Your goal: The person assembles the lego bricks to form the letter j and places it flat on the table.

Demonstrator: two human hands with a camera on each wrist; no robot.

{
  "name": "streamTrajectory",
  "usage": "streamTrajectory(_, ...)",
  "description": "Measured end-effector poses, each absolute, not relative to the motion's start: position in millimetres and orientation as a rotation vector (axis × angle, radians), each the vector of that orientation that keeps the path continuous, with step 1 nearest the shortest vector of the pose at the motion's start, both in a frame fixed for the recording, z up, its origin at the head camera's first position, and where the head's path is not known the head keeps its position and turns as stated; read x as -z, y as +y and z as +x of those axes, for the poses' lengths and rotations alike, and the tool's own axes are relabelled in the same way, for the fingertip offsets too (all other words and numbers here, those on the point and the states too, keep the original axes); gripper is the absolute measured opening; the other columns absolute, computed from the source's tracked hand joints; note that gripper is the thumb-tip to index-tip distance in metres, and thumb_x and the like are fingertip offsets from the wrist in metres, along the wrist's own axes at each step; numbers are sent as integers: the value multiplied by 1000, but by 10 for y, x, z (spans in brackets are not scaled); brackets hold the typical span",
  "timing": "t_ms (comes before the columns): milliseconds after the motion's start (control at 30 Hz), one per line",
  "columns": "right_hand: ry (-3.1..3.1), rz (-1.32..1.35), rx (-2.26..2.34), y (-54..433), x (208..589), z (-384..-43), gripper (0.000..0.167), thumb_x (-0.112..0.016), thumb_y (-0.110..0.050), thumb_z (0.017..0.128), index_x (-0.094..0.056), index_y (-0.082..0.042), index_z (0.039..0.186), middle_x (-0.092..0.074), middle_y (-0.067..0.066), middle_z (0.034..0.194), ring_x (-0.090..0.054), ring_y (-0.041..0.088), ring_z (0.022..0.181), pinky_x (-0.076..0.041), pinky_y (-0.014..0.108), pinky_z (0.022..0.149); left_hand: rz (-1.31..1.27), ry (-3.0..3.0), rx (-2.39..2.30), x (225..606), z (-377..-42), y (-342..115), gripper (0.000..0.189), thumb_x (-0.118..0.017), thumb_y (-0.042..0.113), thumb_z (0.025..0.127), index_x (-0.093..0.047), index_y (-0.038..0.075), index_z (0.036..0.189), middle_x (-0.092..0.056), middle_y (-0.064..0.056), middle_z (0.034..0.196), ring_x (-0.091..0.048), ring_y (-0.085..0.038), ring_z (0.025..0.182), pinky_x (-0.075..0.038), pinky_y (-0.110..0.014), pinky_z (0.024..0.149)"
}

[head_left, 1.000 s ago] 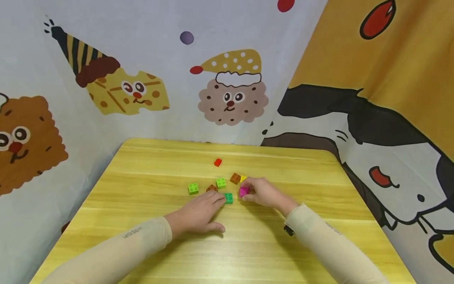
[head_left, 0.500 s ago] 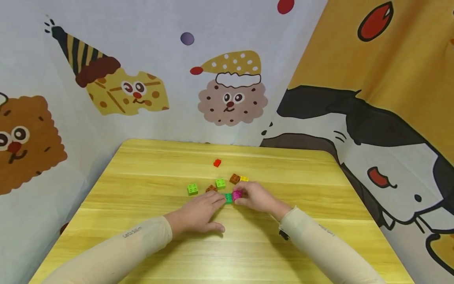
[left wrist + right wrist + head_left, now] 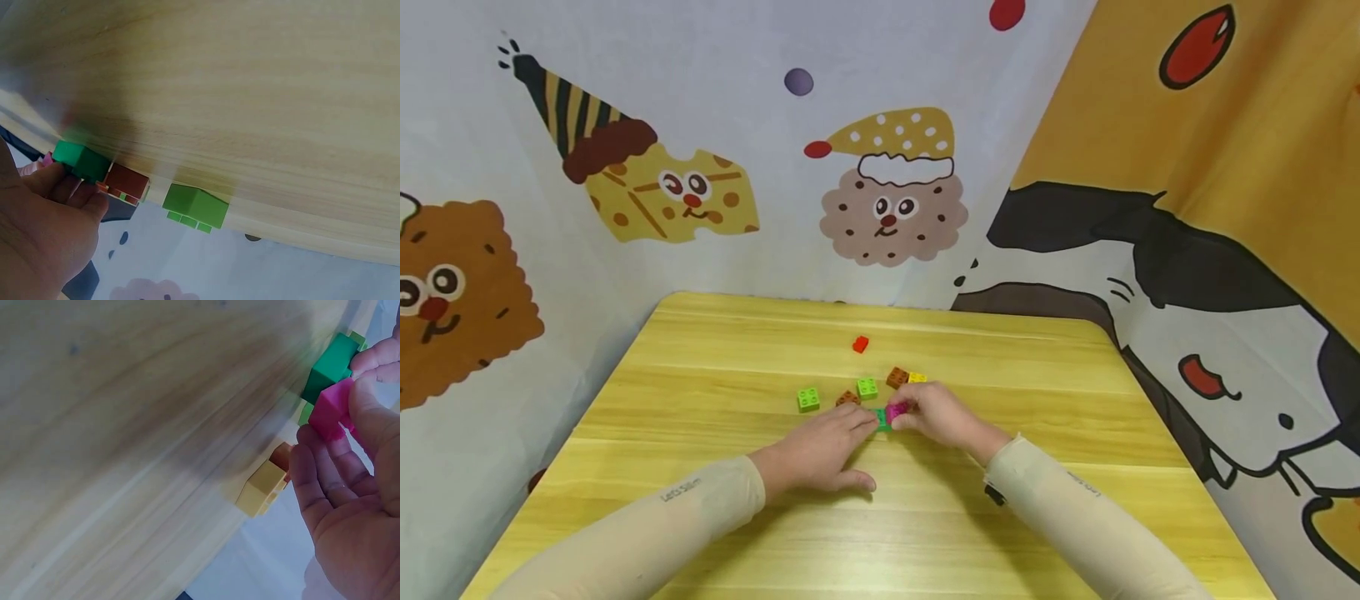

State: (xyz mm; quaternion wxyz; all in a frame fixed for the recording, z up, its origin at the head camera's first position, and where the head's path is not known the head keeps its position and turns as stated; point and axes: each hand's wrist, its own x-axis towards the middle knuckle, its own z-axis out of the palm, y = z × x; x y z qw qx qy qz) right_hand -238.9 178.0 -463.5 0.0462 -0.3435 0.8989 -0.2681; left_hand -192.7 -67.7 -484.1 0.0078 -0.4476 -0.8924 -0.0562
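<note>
My left hand (image 3: 820, 450) lies at the green building brick (image 3: 882, 420), fingertips touching its left side and thumb held apart on the table side. Between thumb and fingers my right hand (image 3: 946, 417) pinches a magenta building brick (image 3: 332, 407). In the right wrist view the magenta brick sits right up against the green brick (image 3: 329, 369); whether it overlaps the green one's top I cannot tell. Just beyond the left fingers is a brown brick (image 3: 847, 398), partly covered in the head view.
Behind the hands stand a lime brick (image 3: 867, 387), another brown brick (image 3: 897, 377) and a yellow brick (image 3: 917, 378). A second lime brick (image 3: 808, 400) stands to the left, and a small red brick (image 3: 861, 343) lies farther back on the wooden table (image 3: 715, 350).
My right hand has brought the magenta brick leftward, from a gap away to right at the green brick. The yellow brick has come into fuller view. My left hand stays put.
</note>
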Motion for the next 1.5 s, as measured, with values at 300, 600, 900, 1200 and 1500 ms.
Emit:
streamTrajectory(300,2717,-1061,838,1701,4638,-2404,24,-78,-22,86,-74,-12,107,-72,-4,97,-64,6,85,-53,22,76,-1408,-2782,182,4845,-1926,-693,99,-49,77,86,-39,3,150,-41,-8,151,-37,-24,139,-24,-39,116)
streamTrajectory(600,2514,-730,1152,1738,4750,-2416,24,-78,-24,86,-73,-18,109,-70,-8,98,-66,15,85,-56,29,73,-1408,-2779,160,4870,-1918,-703,100,-48,78,86,-37,3,151,-40,-9,153,-35,-25,140,-24,-39,116)
streamTrajectory(900,2428,-608,1250,1743,4755,-2452,25,-80,-24,85,-74,-15,107,-72,-5,96,-66,16,80,-57,37,71,-1400,-2787,250,4828,-1934,-739,95,-53,73,87,-39,3,150,-40,-9,152,-35,-27,141,-24,-43,116)
streamTrajectory(1200,2379,-523,1312,1768,4758,-2469,27,-83,-23,82,-74,-14,105,-71,1,93,-63,16,78,-54,37,66,-1059,-2731,309,4702,-2265,-913,45,-65,35,97,-60,10,134,-59,-4,135,-46,-27,131,-27,-45,114)
streamTrajectory(1500,2367,-533,1298,1781,4788,-2500,34,-83,-27,82,-71,-15,111,-71,0,98,-63,18,86,-54,34,70,-1080,-2831,189,4782,-2453,-875,34,-75,31,90,-67,19,122,-65,4,127,-48,-31,130,-28,-50,113)
